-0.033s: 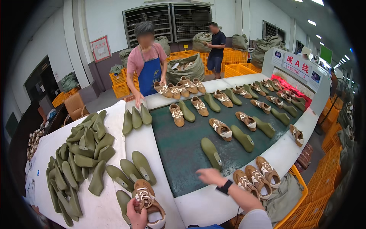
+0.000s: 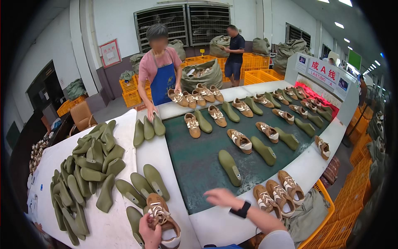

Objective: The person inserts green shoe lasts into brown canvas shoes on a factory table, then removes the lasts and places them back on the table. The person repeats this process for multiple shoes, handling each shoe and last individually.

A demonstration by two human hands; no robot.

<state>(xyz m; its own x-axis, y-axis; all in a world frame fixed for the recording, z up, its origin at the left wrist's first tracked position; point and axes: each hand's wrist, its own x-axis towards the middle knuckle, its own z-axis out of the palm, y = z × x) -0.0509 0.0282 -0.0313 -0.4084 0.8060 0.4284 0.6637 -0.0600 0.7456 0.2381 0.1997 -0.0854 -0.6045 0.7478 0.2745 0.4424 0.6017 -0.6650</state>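
Observation:
My left hand (image 2: 150, 233) grips a brown and white sneaker (image 2: 162, 211) by its side at the near edge of the white ledge. Under and beside that sneaker lies a green shoe last (image 2: 134, 220), partly hidden. Just beyond are several more green lasts (image 2: 143, 182) in a row. With fingers stretched out and nothing held, my right hand (image 2: 224, 198) hovers over the near edge of the dark green conveyor belt (image 2: 195, 174). The nearest thing to it on the belt is a single green last (image 2: 229, 167). A dark watch band circles my right wrist.
Loose lasts form a heap (image 2: 89, 166) on the white table at left. Three brown sneakers (image 2: 282, 195) stand on the right ledge beside a yellow crate (image 2: 327, 207). Across the belt, a co-worker in a blue apron (image 2: 163, 83) touches a last and a sneaker.
My right hand has moved slightly left over the belt's near edge. My left hand stays on the sneaker. The co-worker's hand has moved a little, onto a last.

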